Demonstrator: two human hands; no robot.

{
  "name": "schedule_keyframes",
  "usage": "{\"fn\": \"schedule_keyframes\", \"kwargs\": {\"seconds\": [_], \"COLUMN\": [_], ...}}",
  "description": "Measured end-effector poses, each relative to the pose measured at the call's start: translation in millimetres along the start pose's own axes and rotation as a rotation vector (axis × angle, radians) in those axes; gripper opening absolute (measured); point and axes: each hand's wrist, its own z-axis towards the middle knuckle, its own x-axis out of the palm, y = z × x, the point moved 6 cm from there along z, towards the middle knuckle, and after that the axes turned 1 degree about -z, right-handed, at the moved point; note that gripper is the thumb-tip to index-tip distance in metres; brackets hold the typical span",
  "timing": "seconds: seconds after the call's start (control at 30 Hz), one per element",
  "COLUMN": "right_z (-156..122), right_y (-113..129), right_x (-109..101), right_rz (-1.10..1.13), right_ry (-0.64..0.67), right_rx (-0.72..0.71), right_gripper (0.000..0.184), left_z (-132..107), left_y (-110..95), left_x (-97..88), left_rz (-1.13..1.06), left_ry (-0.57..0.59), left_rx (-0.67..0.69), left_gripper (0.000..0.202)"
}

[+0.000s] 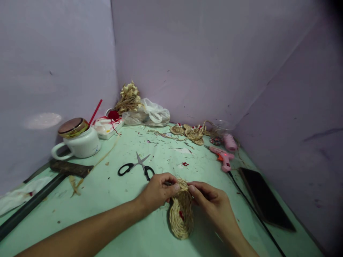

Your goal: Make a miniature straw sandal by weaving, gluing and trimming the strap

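Observation:
A small slipper-shaped piece woven from jute rope [181, 214] lies on the pale green table [112, 192], with a red speck on its sole. My left hand [158, 192] pinches its far end from the left, fingers closed on the rope. From the right, my right hand [209, 200] pinches the same end, thumb and fingers pressed together on the weave. Both hands meet at the top of the piece.
Black-handled scissors [138, 167] lie just beyond my hands. A pink glue gun [223, 157] with its black cord and a dark phone [265, 203] sit right. A white mug [79, 142] with a gold lid, a hatchet [40, 192], plastic bag [152, 114] and more woven pieces [194, 132] are behind.

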Motion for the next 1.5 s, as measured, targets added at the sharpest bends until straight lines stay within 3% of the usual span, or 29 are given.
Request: {"fn": "schedule_keyframes", "kwargs": {"seconds": [0.2, 0.27, 0.53, 0.8, 1.1, 1.33, 1.5], "right_z": [0.1, -0.2, -1.4, 1.3, 1.0, 7.0, 11.5], "right_y": [0.8, 2.1, 5.4, 4.6, 5.4, -9.8, -17.7], "right_x": [0.2, 0.5, 1.7, 3.4, 3.1, -2.6, -10.8], "right_rz": [-0.016, -0.021, -0.006, 0.033, 0.052, 0.044, -0.087], "right_ry": [0.000, 0.005, 0.009, 0.033, 0.031, 0.023, -0.022], "right_rx": [-0.028, -0.032, -0.041, -0.018, 0.009, 0.053, 0.064], "right_gripper": [0.027, 0.027, 0.022, 0.020, 0.019, 0.020, 0.022], "left_z": [-7.1, -8.7, -7.6, -7.4, -8.9, -3.9, 0.2], "left_y": [-17.3, -20.3, -12.8, -24.3, -25.2, -16.2, -0.1], "left_x": [0.0, 0.3, -4.9, 1.4, 4.0, -1.3, -14.2], "left_rz": [0.326, 0.368, 0.331, 0.329, 0.327, 0.212, 0.065], "left_ry": [-0.012, -0.014, -0.089, -0.055, -0.055, -0.078, -0.253], "left_rx": [0.286, 0.324, 0.176, 0.316, 0.287, 0.245, 0.018], "left_gripper": [0.020, 0.019, 0.022, 0.009, 0.006, 0.012, 0.020]}}
